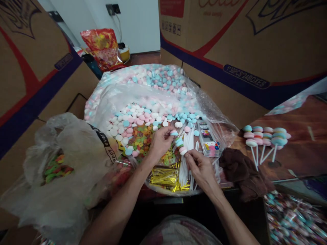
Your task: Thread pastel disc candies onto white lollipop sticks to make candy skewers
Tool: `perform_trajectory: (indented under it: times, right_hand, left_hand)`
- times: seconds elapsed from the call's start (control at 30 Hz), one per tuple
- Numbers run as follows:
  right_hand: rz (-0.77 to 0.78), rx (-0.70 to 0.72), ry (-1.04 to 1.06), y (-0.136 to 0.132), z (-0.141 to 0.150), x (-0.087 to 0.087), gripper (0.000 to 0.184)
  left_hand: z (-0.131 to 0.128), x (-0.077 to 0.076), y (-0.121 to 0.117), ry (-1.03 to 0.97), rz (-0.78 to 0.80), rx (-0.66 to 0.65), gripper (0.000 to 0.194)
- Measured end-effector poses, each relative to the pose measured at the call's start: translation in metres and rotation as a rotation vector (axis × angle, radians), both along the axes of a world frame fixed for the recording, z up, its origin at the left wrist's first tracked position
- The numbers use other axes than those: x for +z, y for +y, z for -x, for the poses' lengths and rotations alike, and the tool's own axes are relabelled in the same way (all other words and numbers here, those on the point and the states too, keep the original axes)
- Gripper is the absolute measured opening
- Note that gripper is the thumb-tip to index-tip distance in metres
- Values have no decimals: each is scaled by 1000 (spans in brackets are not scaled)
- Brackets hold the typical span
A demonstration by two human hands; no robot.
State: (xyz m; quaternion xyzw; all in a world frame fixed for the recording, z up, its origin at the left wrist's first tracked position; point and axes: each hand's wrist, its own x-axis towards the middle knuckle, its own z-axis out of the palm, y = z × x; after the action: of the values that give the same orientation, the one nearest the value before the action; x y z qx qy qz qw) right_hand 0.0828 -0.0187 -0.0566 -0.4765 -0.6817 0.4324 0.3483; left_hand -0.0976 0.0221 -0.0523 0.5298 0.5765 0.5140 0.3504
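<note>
My right hand (201, 167) is closed at the lower end of a candy skewer (179, 143), whose stick is mostly hidden. Pink, white, blue and green pieces are stacked along it. At its upper end my left hand (160, 144) pinches a blue-and-pink marshmallow (174, 133). Under and beside my left hand lie ring-shaped gummies (143, 137) in orange, green and yellow. White sticks (187, 146) are bundled just beyond my right fingers, and gold twist ties (163, 178) lie nearer to me. Loose marshmallows (139, 117) spread behind the gummies.
A big clear bag of marshmallows (163, 80) stands behind. Left is a plastic bag (63, 190) of gummies. Finished candy skewers (267, 136) and a brown cloth (242, 170) lie right, wrapped candies (293, 217) below. Large cardboard boxes (217, 68) flank the table.
</note>
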Motion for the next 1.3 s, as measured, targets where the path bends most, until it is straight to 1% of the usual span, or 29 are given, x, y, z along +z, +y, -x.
perform_trajectory:
  times: [0.13, 0.23, 0.3, 0.4, 0.47, 0.6, 0.67, 0.77, 0.87, 1.0, 1.1, 1.3]
  right_hand:
    - [55, -6, 19, 1, 2, 1, 31]
    - [66, -26, 8, 1, 2, 0, 32]
    - [60, -34, -8, 1, 2, 0, 31]
    - [43, -32, -33, 1, 3, 1, 30]
    - [28, -21, -46, 1, 3, 1, 30]
    - [-9, 30, -72, 0, 1, 1, 27]
    - [-37, 39, -77, -1, 2, 0, 27]
    - [-84, 11, -74, -2, 4, -1, 27]
    - [-115, -14, -80, -5, 8, 0, 26]
    - [-120, -22, -100, -8, 12, 0, 25]
    - [-109, -37, -88, -9, 12, 0, 24]
    - [-95, -72, -82, -8, 9, -2, 25]
  left_hand:
    - [-1, -2, -4, 181, -45, 21, 27]
    - [-1, -1, -6, 227, -47, 8, 31]
    - [0, 0, -8, 208, -33, -24, 33]
    - [3, 2, -11, 129, 11, -88, 33]
    - [5, 4, -12, 97, 30, -97, 29]
    - [6, 6, -11, 70, 24, -17, 22]
    - [5, 4, -10, 49, 12, 2, 20]
    - [3, 1, -11, 17, -7, 17, 19]
    - [-3, -2, -15, -35, -2, 64, 21]
    - [-11, -3, -18, -56, -2, 128, 23]
    - [-15, -5, -19, -33, -24, 128, 23]
    - [-16, -6, -22, 2, -54, 85, 21]
